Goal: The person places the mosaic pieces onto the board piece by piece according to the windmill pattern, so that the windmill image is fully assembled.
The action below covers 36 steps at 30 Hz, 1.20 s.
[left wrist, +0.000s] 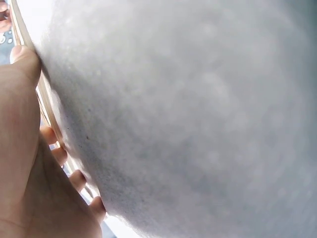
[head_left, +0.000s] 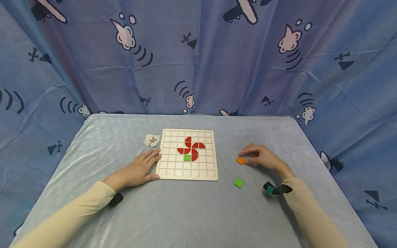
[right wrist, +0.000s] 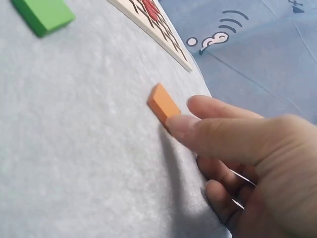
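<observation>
My left hand [head_left: 141, 169] rests at the left edge of a pale wooden grid board [head_left: 169, 174], its thumb and fingertips touching the edge. Red curved-edge pieces [head_left: 194, 155] form a pinwheel on the grid, with a green square tile [head_left: 187, 157] just below. To the board's right, my right hand [head_left: 262, 156] is at a small orange tile [head_left: 240, 160]. In the right wrist view the thumb touches one end of the orange tile [right wrist: 165, 105], while the index fingertip appears apart from it. A loose green tile [head_left: 238, 183] lies nearer the front.
A small pattern card [head_left: 151, 140] lies by the board's upper left corner. Grey cloth covers the table [head_left: 186, 213]. Behind and at both sides hangs a blue printed curtain [head_left: 167, 69]. A black band [head_left: 277, 189] is on the right wrist.
</observation>
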### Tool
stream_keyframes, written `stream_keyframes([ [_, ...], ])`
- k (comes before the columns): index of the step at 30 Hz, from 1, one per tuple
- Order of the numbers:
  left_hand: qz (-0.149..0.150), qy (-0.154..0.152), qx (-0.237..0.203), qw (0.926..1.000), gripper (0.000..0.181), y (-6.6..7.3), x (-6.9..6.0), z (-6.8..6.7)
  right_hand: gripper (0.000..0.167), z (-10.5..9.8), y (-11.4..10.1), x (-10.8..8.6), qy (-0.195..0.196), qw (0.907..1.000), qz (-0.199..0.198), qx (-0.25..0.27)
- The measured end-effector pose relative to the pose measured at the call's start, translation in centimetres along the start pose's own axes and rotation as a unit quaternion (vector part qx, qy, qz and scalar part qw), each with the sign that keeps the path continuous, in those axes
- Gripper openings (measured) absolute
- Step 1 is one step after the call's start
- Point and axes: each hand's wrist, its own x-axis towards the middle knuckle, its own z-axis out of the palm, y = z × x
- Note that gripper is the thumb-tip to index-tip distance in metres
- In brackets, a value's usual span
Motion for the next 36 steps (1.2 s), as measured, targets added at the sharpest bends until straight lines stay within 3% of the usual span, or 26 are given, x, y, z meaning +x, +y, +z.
stream_keyframes([
  [10,0.005,0.011,0.004,0.9999,0.078,-0.04,-0.08,0.07,0.034,-0.43,0.25,0.41,-0.028,0.9993,0.026,-0.005],
  [22,-0.004,-0.004,-0.002,1.0000,0.080,0.02,0.05,0.04,0.032,-0.24,0.39,0.30,-0.022,0.9992,0.031,-0.007],
  [36,0.003,0.006,-0.004,1.0000,0.079,-0.01,-0.08,0.08,0.029,0.37,0.25,0.16,-0.007,0.9992,0.039,-0.006],
])
